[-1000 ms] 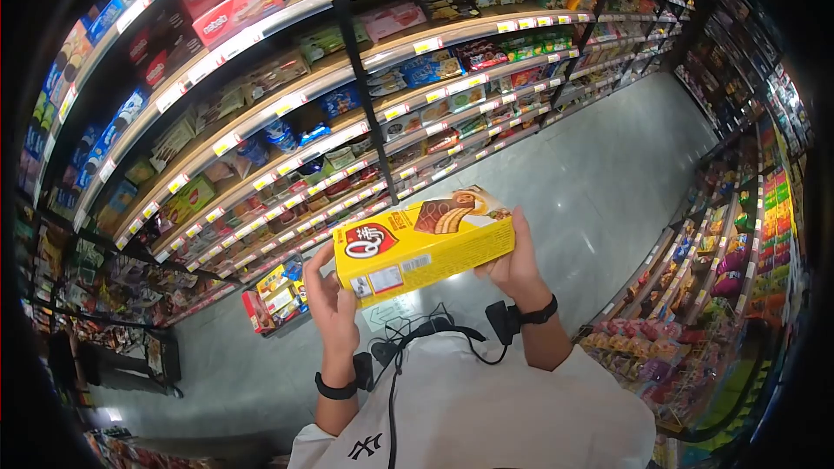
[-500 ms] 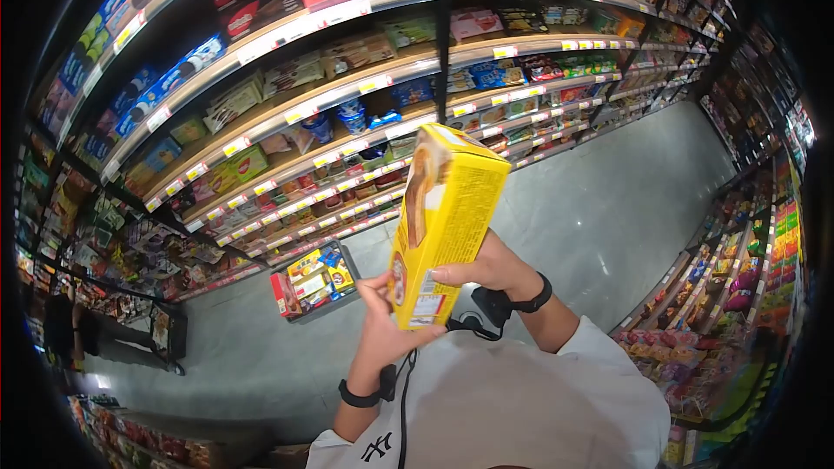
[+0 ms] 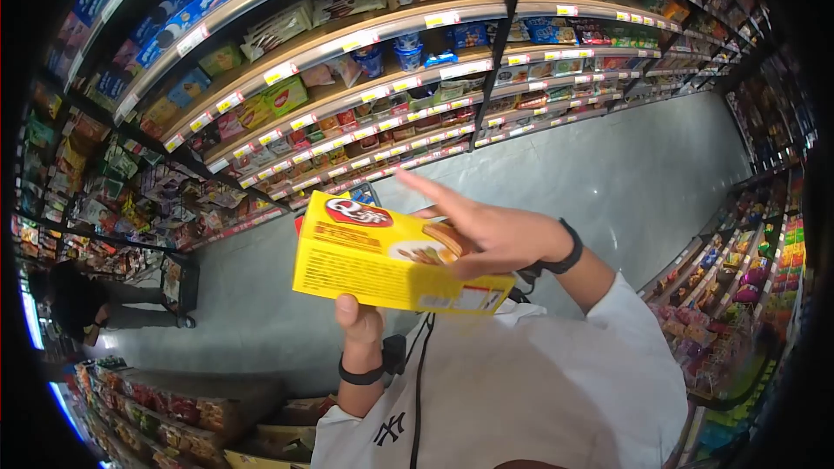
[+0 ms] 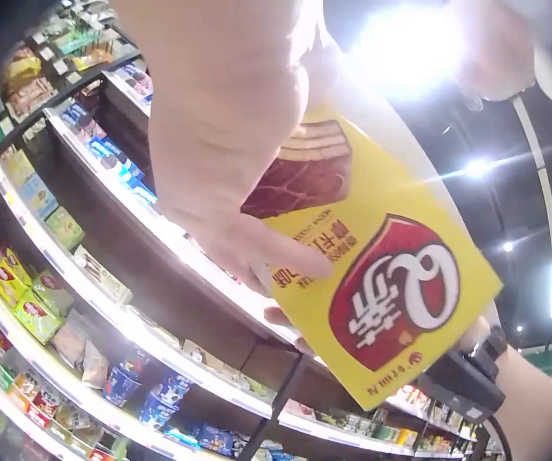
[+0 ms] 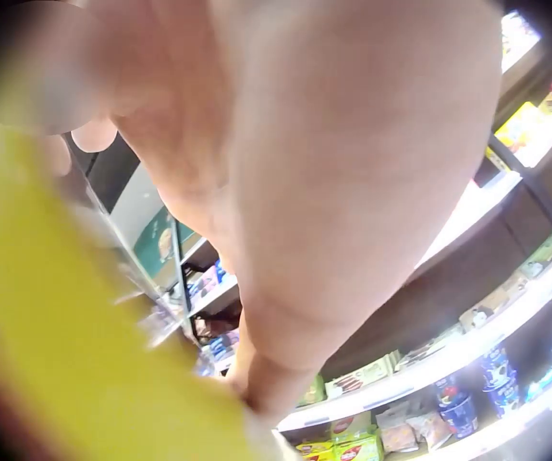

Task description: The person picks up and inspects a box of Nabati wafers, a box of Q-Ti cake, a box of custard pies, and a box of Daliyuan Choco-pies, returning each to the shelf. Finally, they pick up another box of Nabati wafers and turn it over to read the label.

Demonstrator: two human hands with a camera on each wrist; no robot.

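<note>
A yellow box of cakes [image 3: 373, 274], with a red heart-shaped logo and a picture of layered cake, is held tilted in front of the chest. My left hand [image 3: 360, 321] grips it from below, the thumb on the printed near side and the other fingers hidden behind the box. Over the box's right part lies my right hand [image 3: 499, 234], its fingers stretched out towards the shelves. The left wrist view shows the box's logo face [image 4: 391, 288] close up. In the right wrist view the box [image 5: 74, 327] is a yellow blur beside my right hand [image 5: 257, 173].
Long shelves [image 3: 347, 39] of packaged snacks run ahead. A shopping basket [image 3: 369, 194] on the floor is mostly hidden behind the box. A person in dark clothes [image 3: 78, 304] stands at the left by a dark container [image 3: 180, 282]. More snack racks [image 3: 738, 269] line the right.
The box has turned from end-up to lying across, logo now at the left. My right hand has moved from gripping its side to lying over it with fingers stretched. The view has swung left.
</note>
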